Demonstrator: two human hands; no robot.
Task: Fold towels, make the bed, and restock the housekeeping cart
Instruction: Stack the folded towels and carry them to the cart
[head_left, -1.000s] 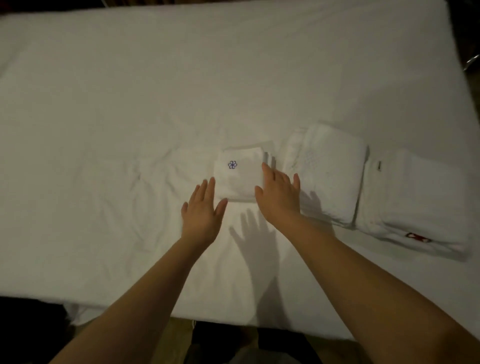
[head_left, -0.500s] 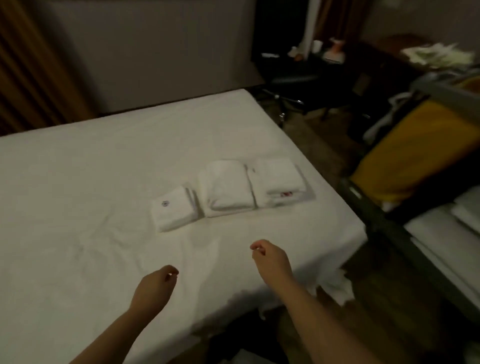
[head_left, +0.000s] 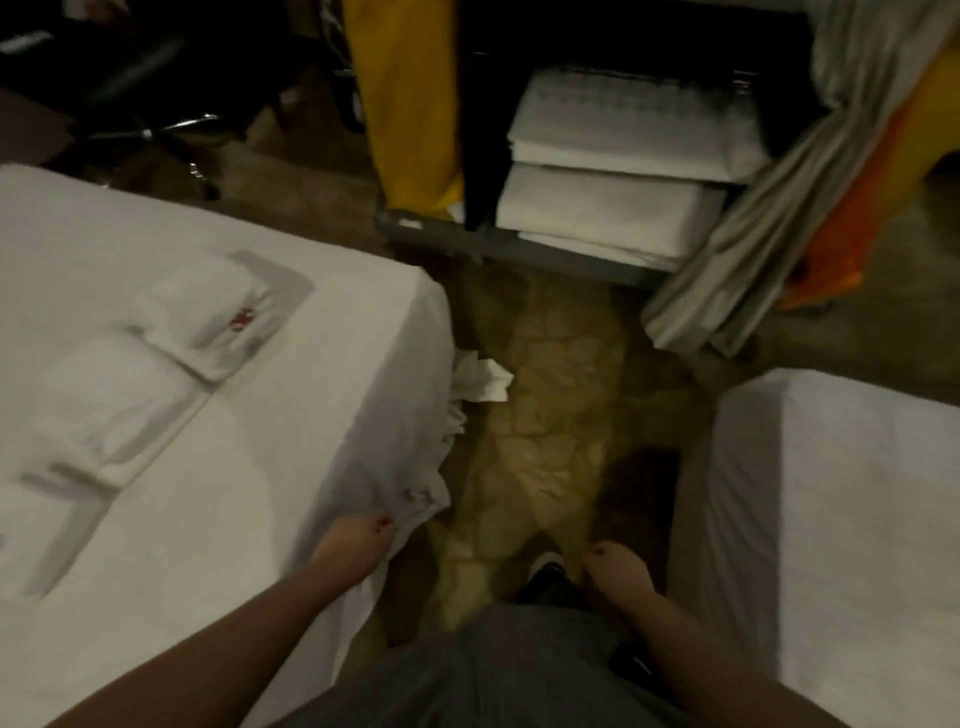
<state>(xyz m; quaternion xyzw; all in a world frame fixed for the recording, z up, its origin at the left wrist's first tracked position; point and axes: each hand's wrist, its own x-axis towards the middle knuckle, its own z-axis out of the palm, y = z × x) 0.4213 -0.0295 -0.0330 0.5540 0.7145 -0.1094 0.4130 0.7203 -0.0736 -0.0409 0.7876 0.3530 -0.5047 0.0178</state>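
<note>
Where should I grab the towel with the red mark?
Slide under the edge nearest the red mark, coming from the aisle side. The towel lies flat and folded near that edge of the bed, so scooping from beneath should keep its folds.

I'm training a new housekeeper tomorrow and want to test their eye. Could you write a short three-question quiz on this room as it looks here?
1. True or false: the three folded towels lie on the bed at the person's left.
2. What is stacked in the cart? A) white linen B) bottles C) shoes
3. Fill in: the emblem on the far towel is ____.
Key: 1 true; 2 A; 3 red.
</note>
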